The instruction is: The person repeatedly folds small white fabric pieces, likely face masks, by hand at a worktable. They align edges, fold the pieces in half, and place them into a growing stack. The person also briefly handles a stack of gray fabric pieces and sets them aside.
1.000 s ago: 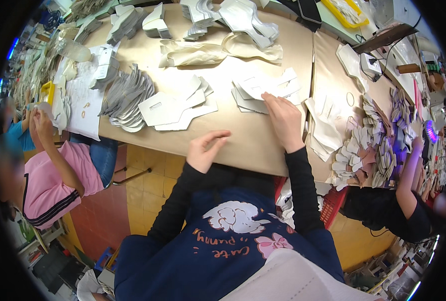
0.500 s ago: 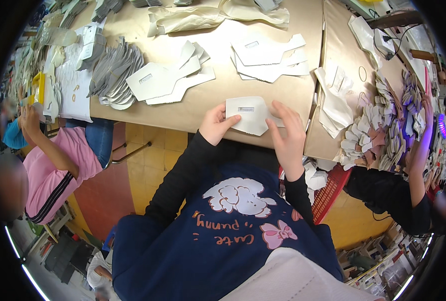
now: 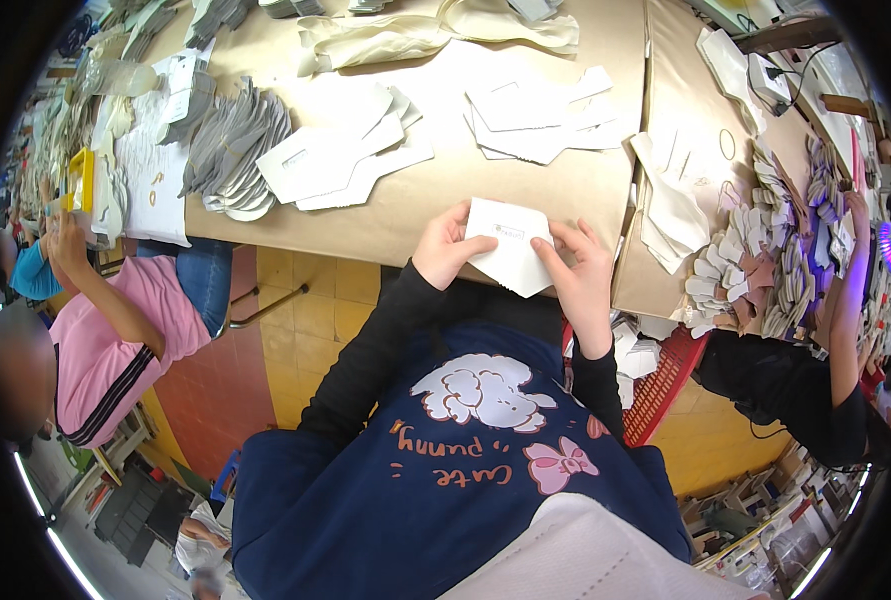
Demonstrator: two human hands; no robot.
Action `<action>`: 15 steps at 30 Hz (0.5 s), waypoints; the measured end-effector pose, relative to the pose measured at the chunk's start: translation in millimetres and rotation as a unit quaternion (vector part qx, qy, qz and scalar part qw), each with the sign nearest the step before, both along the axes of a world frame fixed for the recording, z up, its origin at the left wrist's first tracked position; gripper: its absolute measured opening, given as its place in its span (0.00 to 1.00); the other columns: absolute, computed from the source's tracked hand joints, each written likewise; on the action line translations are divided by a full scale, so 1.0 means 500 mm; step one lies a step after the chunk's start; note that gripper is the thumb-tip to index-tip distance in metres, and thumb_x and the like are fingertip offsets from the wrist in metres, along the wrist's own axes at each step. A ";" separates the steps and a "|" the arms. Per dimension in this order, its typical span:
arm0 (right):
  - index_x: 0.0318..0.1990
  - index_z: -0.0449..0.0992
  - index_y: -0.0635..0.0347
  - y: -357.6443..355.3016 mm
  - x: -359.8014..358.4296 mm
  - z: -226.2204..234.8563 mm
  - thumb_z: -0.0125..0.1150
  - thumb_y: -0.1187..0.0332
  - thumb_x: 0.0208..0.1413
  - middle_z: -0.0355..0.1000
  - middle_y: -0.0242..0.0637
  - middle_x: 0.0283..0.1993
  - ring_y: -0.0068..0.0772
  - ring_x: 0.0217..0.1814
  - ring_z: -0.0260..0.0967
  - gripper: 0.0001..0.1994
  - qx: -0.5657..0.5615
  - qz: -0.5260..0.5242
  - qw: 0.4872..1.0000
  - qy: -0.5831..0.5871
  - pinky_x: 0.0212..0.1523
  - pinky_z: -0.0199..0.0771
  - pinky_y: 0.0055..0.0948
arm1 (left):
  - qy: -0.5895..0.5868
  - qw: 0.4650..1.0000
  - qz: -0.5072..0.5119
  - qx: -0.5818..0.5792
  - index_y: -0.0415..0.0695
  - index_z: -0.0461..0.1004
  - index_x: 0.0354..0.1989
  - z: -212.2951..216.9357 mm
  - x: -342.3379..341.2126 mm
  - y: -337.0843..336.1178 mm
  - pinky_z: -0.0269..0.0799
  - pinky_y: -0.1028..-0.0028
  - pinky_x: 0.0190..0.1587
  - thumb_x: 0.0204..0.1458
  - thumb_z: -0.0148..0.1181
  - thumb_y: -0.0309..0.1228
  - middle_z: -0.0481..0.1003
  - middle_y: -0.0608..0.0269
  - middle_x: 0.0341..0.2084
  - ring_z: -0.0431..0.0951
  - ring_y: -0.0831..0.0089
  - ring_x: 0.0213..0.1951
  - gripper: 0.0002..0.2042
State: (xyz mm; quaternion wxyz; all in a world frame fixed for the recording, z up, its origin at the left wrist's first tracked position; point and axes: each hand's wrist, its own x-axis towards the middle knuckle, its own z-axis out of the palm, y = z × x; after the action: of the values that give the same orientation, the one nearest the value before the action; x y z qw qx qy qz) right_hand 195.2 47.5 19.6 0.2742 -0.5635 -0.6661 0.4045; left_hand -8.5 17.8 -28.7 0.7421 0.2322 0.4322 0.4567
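A white, leather-like cut piece (image 3: pixel 510 255) with a small printed label hangs just over the table's near edge, held in both hands. My left hand (image 3: pixel 449 248) pinches its left side, thumb on the front face near the label. My right hand (image 3: pixel 577 268) grips the right side, thumb on the front and fingers behind. The fingers behind the piece are partly hidden. Beyond my hands lie two overlapping groups of similar white cut pieces, the left group (image 3: pixel 310 165) and the right group (image 3: pixel 525 120), flat on the table.
Fanned grey pieces (image 3: pixel 230 150) lie left on the brown-covered table (image 3: pixel 445 185). Cream folded material (image 3: pixel 385 40) is at the back. White strips (image 3: pixel 670 205) and piles of small pieces (image 3: pixel 730 265) are right. A red basket (image 3: pixel 665 380) stands below. One person (image 3: pixel 115 340) sits left; another works right.
The white piece has tilted and shifted slightly right and lower. My right hand has closed from spread fingers to a pinch on its right side.
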 end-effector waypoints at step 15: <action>0.37 0.76 0.70 -0.034 -0.028 0.013 0.63 0.74 0.57 0.75 0.43 0.33 0.35 0.35 0.74 0.07 -0.025 0.002 0.976 0.217 0.39 0.73 0.29 | 0.192 0.952 -0.050 0.234 0.33 0.76 0.57 0.123 0.022 -0.006 0.71 0.68 0.61 0.62 0.58 0.24 0.76 0.49 0.58 0.77 0.63 0.59 0.16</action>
State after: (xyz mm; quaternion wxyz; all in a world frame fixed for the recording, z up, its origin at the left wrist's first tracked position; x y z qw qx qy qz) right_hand 181.3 30.5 25.9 0.3973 -0.4675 -0.5816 0.5341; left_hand 2.6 15.0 33.0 0.5916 0.5042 0.4355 0.4541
